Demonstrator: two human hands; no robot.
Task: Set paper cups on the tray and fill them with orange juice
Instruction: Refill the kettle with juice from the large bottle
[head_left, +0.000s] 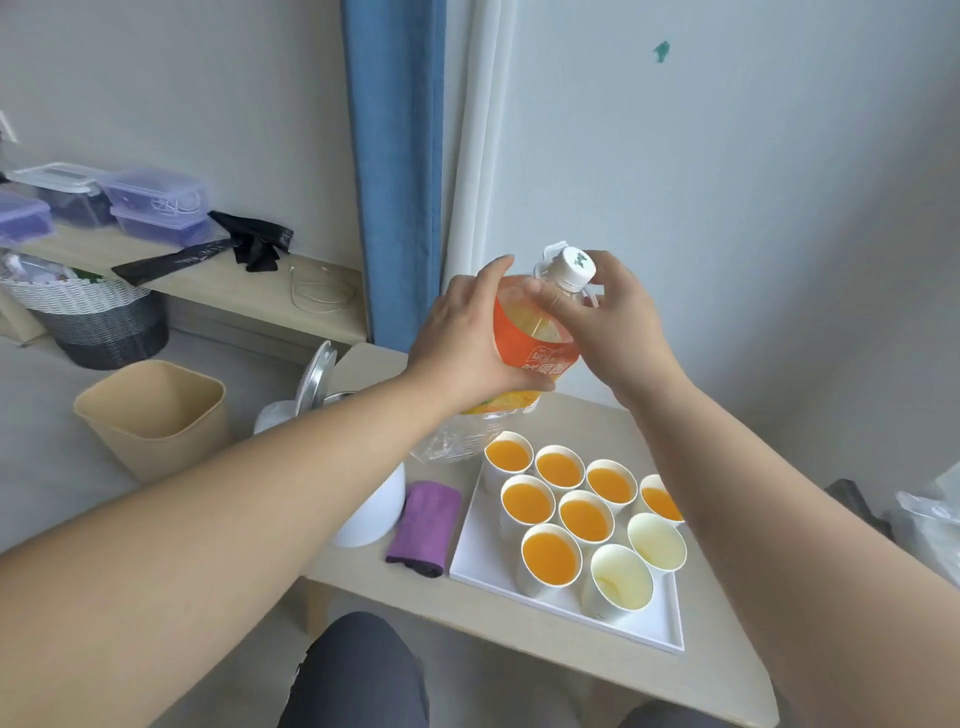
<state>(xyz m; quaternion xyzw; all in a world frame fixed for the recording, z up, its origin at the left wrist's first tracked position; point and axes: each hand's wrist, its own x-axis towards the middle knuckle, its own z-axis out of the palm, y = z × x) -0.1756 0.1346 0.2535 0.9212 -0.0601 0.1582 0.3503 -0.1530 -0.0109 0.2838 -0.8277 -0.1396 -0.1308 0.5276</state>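
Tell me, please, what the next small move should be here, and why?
Probably the right hand should twist the white cap off while the left hand steadies the juice bottle. The cap is on the bottle, and two empty cups stand at the near right of the tray, beside seven filled cups.

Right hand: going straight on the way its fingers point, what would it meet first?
The juice bottle: the right hand points at its neck under the white cap, and the thumb seems to rest on it.
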